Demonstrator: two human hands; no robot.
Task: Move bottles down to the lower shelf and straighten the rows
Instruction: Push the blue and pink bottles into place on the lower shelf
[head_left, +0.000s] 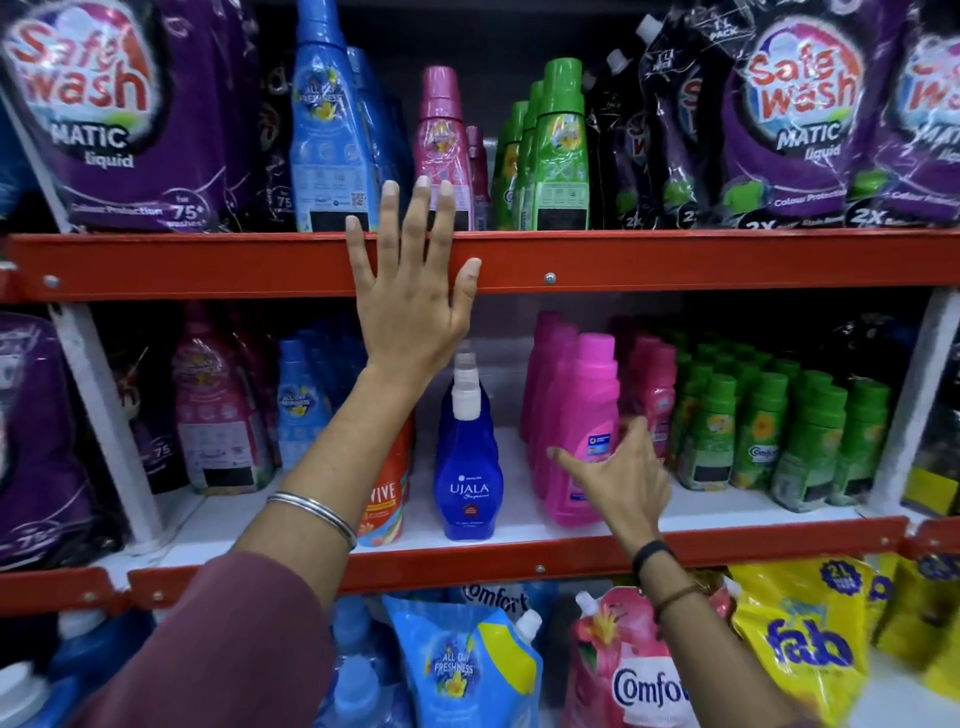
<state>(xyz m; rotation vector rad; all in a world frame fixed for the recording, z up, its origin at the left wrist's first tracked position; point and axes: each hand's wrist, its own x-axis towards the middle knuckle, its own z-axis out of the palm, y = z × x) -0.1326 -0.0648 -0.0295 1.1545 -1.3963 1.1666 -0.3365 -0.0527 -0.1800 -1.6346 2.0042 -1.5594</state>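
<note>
Both hands empty: right hand (618, 475) splayed at pink bottle (582, 431); left hand (410, 280) flat before red rail (675, 260).

Above left grip (410, 291): pink bottle (441, 150) stands alone, open gaps either side.
Left of right grip (618, 478): bare lower shelf (514, 499) beside blue bottle (469, 457).
Right of right grip: packed green bottles (779, 436) block.

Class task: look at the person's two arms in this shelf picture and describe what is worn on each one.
The left arm has a maroon sleeve pushed back from the wrist, where two thin silver bangles sit. The right arm shows no sleeve; it wears a black band at the wrist and a thin brown thread bracelet just behind it.
</note>
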